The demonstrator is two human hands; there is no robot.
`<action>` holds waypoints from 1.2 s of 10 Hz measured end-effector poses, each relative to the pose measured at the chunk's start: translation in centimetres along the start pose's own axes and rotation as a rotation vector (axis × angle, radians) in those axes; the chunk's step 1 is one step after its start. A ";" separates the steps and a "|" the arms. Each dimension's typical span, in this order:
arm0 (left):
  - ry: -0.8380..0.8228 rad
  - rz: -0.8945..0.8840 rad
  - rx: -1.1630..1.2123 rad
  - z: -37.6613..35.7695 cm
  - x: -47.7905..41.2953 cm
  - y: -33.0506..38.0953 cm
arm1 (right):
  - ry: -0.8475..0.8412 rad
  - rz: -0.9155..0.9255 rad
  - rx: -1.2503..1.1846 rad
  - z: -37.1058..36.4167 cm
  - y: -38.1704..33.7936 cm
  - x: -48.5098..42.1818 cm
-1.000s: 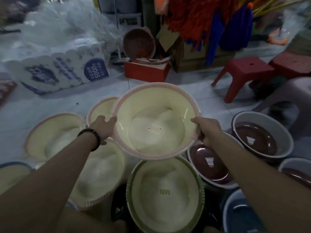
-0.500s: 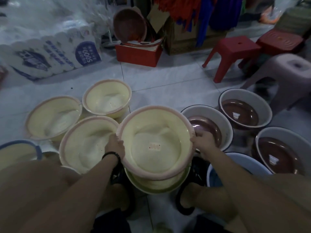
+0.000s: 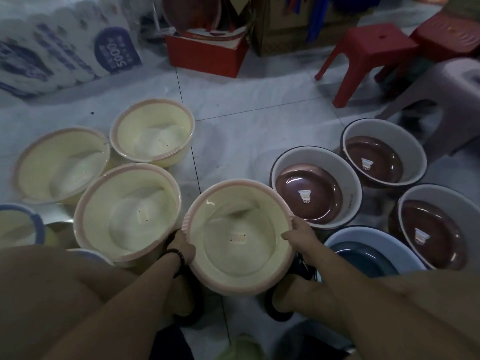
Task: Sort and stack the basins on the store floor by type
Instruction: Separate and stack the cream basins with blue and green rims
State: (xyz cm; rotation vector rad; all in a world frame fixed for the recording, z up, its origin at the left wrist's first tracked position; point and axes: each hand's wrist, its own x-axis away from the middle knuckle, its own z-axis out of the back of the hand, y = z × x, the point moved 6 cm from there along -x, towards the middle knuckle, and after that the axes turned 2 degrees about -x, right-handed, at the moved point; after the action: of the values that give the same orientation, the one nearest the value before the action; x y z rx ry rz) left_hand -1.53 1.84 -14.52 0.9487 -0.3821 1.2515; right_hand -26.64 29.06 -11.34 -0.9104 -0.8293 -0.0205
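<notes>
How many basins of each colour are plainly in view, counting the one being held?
Cream with pink rim: 4
White with brown inside: 3
Cream with blue rim: 1
Blue: 1
Total: 9, leaving out any mostly hidden.

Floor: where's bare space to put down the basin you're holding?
A bare strip of tiles runs ahead of the held basin, between the cream basins and the brown-bottomed basins, up to the red box. Both sides are crowded.

Black band bracelet worn behind the left hand, forearms were bare, dark open slippers covered both feet.
</notes>
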 end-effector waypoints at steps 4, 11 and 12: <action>0.114 0.038 0.046 3.1 -0.5 -0.8 | 0.056 -0.008 0.639 -2.1 -4.0 0.4; 0.004 0.491 1.687 7.4 -0.3 -7.5 | -0.426 0.216 0.573 -22.7 -9.3 5.1; 0.026 0.466 1.677 7.9 -0.4 -5.7 | -0.443 0.171 0.480 -23.1 -9.2 4.6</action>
State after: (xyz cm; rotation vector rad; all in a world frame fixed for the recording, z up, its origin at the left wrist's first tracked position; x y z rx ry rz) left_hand 5.50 -4.61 -12.44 2.2988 0.6931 1.9632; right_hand -12.16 8.34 -9.75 -0.5286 -1.1011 0.5250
